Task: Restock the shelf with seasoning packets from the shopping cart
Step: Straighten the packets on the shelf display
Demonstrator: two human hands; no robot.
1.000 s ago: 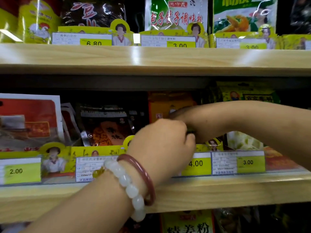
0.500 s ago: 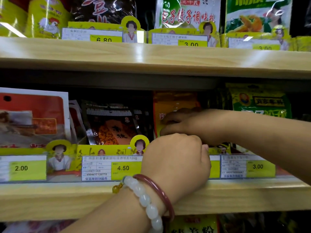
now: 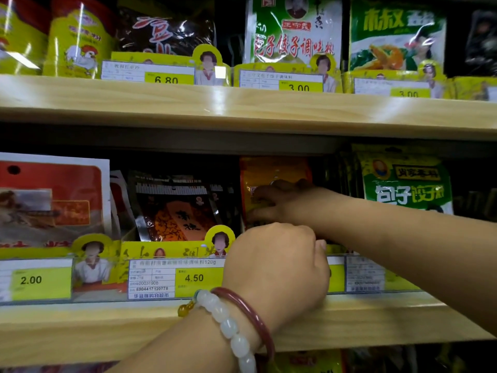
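Observation:
An orange seasoning packet [image 3: 274, 170] stands upright on the middle shelf [image 3: 107, 324], behind the price rail. My right hand [image 3: 282, 203] reaches in from the right; its fingers lie across the packet's front with the thumb below, pinching it. My left hand [image 3: 277, 265], with a white bead bracelet and a red bangle on the wrist, sits curled in front of the rail just below the right hand. Its fingers point away from me, and whatever they hold is hidden. The shopping cart is out of view.
Left of the orange packet stand dark packets [image 3: 174, 208] and a red-and-white packet [image 3: 53, 197]; green packets [image 3: 403, 184] stand to its right. The upper shelf [image 3: 242, 109] hangs close above, loaded with yellow tins and more packets. Yellow price tags [image 3: 193, 278] line the rail.
My left hand has slid right along the price rail, uncovering the 4.50 tag. My right hand has stayed at the orange packet, and its fingers show more.

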